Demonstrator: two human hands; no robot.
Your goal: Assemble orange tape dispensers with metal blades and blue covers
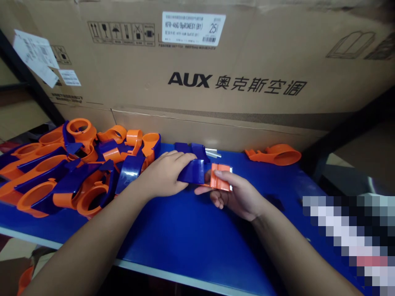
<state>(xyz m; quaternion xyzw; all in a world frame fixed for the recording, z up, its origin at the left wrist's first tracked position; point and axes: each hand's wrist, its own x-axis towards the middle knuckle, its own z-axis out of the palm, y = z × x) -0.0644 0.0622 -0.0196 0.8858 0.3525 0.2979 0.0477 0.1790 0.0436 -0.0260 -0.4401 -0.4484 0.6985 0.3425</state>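
Note:
Both of my hands hold a packing tape dispenser (pixel 195 172) of blue and orange plastic above the blue shelf. My left hand (pixel 168 172) is closed over its blue end from above. With thumb on top, my right hand (pixel 239 193) grips the orange end (pixel 221 176), where a row of small teeth runs along the right edge. The underside of the dispenser is hidden. Just behind it lie dark blue plastic pieces (pixel 197 151) and a few thin silvery strips (pixel 212 153).
Many orange and blue tape dispensers (pixel 64 176) are heaped at the left of the blue shelf (pixel 185 246). One orange dispenser part (pixel 274 155) rests at the back right. A large cardboard box (pixel 138 74) stands behind. Dark metal posts (pixel 342 123) flank the shelf.

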